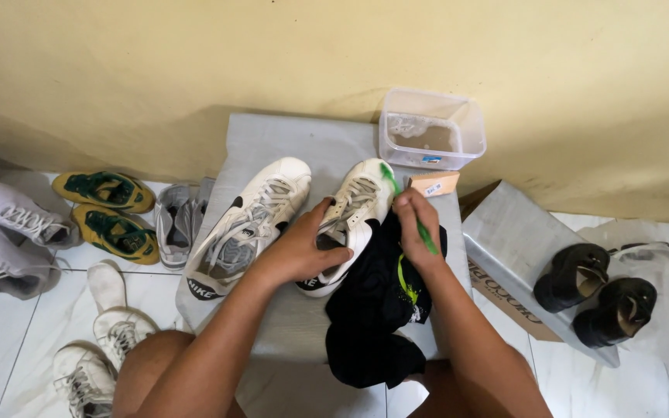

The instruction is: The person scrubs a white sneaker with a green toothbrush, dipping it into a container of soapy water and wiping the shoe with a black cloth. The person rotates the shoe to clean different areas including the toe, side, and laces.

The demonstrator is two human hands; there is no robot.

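Note:
My left hand (303, 249) grips the heel opening of a white sneaker (350, 210) that lies on a grey covered surface (288, 147). My right hand (418, 224) holds a green toothbrush (390, 179) with its head against the sneaker's toe side. A black cloth (377, 310) with a lime stripe lies under my right wrist and drapes over the front edge. A second white sneaker (249, 220) with loose grey laces rests to the left of the first one.
A clear plastic tub (431, 128) with a little water stands by the wall, a small wooden block (437, 184) before it. Yellow-green shoes (110, 209), grey and white sneakers (9, 232) lie on the tiled floor left. Black shoes (602, 290) sit on a wrapped box right.

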